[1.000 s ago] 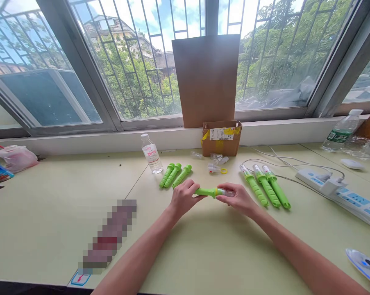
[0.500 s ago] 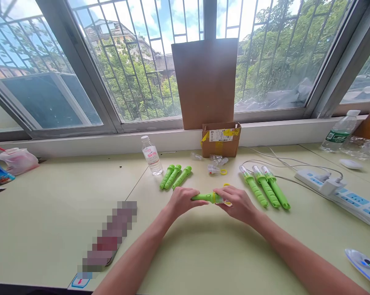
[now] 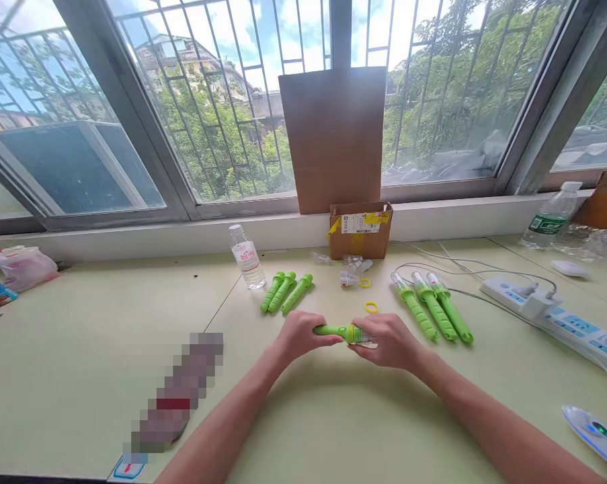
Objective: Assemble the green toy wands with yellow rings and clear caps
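A green stick with a yellow ring and clear cap point(image 3: 351, 333) is held level between both hands. My left hand point(image 3: 302, 334) is closed on its green handle end; my right hand point(image 3: 388, 338) grips the clear cap end and hides part of it. Beyond them a yellow ring point(image 3: 371, 307) lies on the table. Several clear caps point(image 3: 351, 277) and another yellow ring point(image 3: 365, 283) lie farther back. Three green handles point(image 3: 283, 292) lie to the left, without clear caps. On the right are three green sticks point(image 3: 435, 309) with clear caps.
A small cardboard box point(image 3: 358, 242) stands at the back before an upright brown board point(image 3: 336, 141). A water bottle point(image 3: 247, 259) stands at back left. Cables and a white power strip point(image 3: 560, 312) occupy the right. A pixelated object point(image 3: 182, 390) lies front left.
Both hands have drawn slightly nearer with the green stick. The yellow ring beyond my right hand now shows fully. The whole view has shifted a little.
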Demonstrator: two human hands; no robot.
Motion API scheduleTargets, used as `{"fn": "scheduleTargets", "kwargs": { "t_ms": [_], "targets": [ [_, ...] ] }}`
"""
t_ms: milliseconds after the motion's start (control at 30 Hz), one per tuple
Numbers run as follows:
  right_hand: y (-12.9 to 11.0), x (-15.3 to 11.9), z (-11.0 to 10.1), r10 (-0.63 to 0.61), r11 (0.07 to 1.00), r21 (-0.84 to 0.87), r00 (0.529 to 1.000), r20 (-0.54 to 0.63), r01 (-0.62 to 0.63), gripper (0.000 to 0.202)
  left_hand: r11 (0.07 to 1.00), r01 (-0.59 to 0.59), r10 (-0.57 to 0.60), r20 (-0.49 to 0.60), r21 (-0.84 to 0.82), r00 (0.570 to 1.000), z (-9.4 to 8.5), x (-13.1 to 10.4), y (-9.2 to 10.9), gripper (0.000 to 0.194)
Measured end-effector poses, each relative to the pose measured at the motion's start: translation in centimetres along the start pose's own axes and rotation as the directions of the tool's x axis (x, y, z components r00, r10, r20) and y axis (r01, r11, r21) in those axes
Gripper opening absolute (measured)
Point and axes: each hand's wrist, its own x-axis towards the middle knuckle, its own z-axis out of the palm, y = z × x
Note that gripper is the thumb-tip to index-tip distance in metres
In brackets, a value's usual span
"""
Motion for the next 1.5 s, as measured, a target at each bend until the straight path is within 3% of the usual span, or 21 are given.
{"fn": "scheduleTargets", "kwargs": {
  "t_ms": [167,300,633,700,767,833,933,1033,1133,1300,1500],
  "targets": [
    [-0.5,0.2,-0.3,0.130,0.978,0.150,0.986,0.100,-0.144,0.017,0.961,-0.183,0.205,-0.089,0.209,0.975,-0.1,-0.1,-0.2,0.046],
    [-0.9,0.4,-0.1,0.184,0.959,0.194,0.975,0.121,-0.205,0.018,0.925,-0.224,0.262,-0.089,0.306,0.961,-0.3,0.0,-0.1,0.041],
    [-0.6,0.5,0.5,0.114,0.993,-0.016,0.989,-0.089,-0.116,0.025,0.985,-0.026,0.048,-0.128,0.169,0.991,-0.9,0.4,-0.1,0.045],
    [-0.2,0.5,0.6,0.129,0.991,-0.026,0.983,-0.127,-0.133,0.026,0.995,0.056,-0.040,-0.176,0.087,0.984,-1.1,0.4,0.1,0.046],
    [0.3,0.4,0.7,0.149,0.987,-0.032,0.975,-0.165,-0.156,0.028,0.980,0.193,-0.198,-0.253,-0.043,0.947,-1.1,0.6,0.3,0.043],
    [0.8,0.4,0.9,0.156,0.985,-0.045,0.968,-0.194,-0.168,0.029,0.906,0.338,-0.405,-0.291,-0.255,0.867,-0.8,0.8,0.6,0.038],
    [1.2,0.3,1.2,0.146,0.982,-0.092,0.968,-0.204,-0.167,0.028,0.664,0.452,-0.626,-0.114,-0.596,0.771,-0.1,1.1,0.8,0.037],
    [1.2,0.2,1.3,0.136,0.977,-0.136,0.975,-0.175,-0.161,0.028,0.404,0.481,-0.681,0.095,-0.778,0.726,0.4,1.2,1.0,0.039],
    [1.1,0.2,1.2,0.134,0.976,-0.150,0.979,-0.153,-0.157,0.028,0.248,0.483,-0.725,0.169,-0.840,0.667,0.5,1.2,1.2,0.040],
    [0.7,0.2,1.4,0.118,0.974,-0.178,0.985,-0.123,-0.139,0.031,0.212,0.522,-0.759,0.198,-0.826,0.621,0.1,1.3,1.2,0.042],
    [0.9,0.2,1.4,0.168,0.969,-0.164,0.981,-0.102,-0.183,0.029,0.218,0.512,-0.722,0.215,-0.831,0.657,0.1,1.3,0.9,0.043]
  ]
}}
